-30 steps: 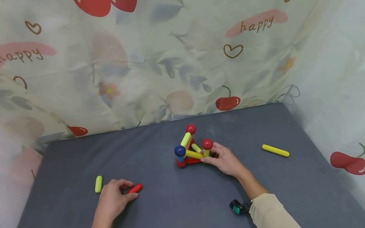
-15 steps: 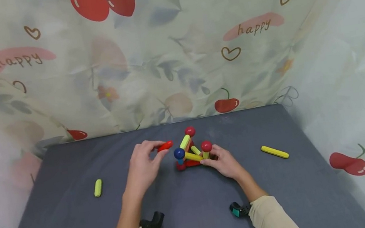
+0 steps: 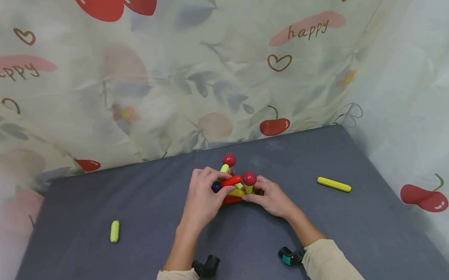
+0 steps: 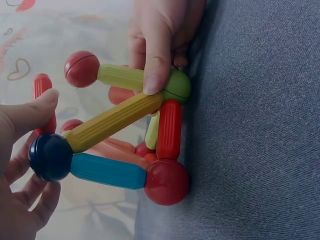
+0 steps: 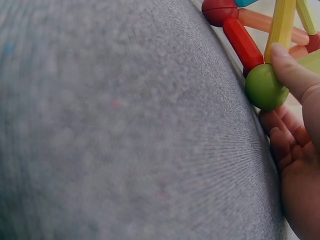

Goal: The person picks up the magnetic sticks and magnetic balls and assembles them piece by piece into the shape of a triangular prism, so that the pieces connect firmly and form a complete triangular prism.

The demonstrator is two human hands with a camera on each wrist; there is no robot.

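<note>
A frame of magnetic rods and balls stands on the table; its yellow rod [image 4: 115, 120] slants from a green ball [image 4: 178, 86] up to a dark blue ball [image 4: 50, 156]. A blue rod [image 4: 107, 171] joins the dark blue ball to a red ball [image 4: 167, 182] at the table. My left hand [image 3: 201, 199] pinches a short red magnetic rod [image 3: 231, 181] between thumb and fingers, its end by the dark blue ball; whether they touch I cannot tell. My right hand [image 3: 274, 198] grips the frame's near right corner, thumb [image 5: 292, 72] on the yellow rod by the green ball.
A loose light green rod [image 3: 114, 232] lies on the dark grey tabletop [image 3: 75, 275] at the left. At the right lies a loose yellow rod [image 3: 334, 184]. A patterned curtain [image 3: 175, 94] hangs behind the table's far edge.
My left hand has picked the red rod up off the table at the left and carried it right to the frame's blue ball. My right hand keeps its grip on the corner.
</note>
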